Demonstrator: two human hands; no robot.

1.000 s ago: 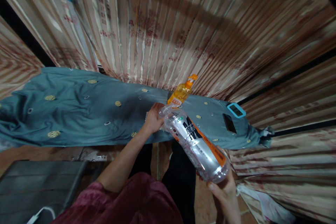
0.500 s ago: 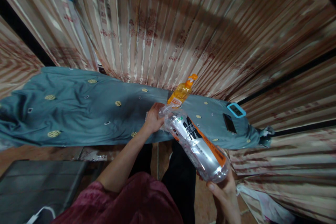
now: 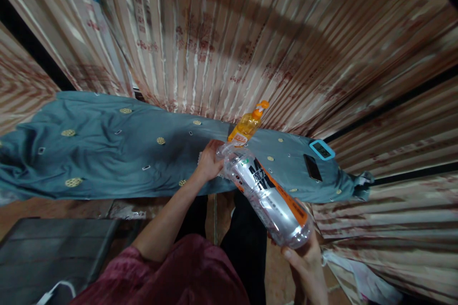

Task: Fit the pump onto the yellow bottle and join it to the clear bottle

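Observation:
A large clear plastic bottle (image 3: 268, 195) with a silver, black and orange label lies tilted across the front of me, its neck up to the left and its base down to the right. My left hand (image 3: 210, 161) is closed at the neck end, with part of its grip hidden behind the fingers. At the base, my right hand (image 3: 306, 252) wraps round from below, thumb showing near the bottom edge. Just beyond the neck stands an orange pump bottle (image 3: 246, 126) with yellow-orange liquid, apart from my hands.
The narrow table wears a green-grey cloth (image 3: 107, 152) with yellow patterns. Toward its right end lie a dark phone (image 3: 313, 167) and a blue-framed digital clock (image 3: 322, 150). Pleated curtains (image 3: 214, 33) hang close behind. A dark grey panel-like surface (image 3: 53, 252) sits low at left.

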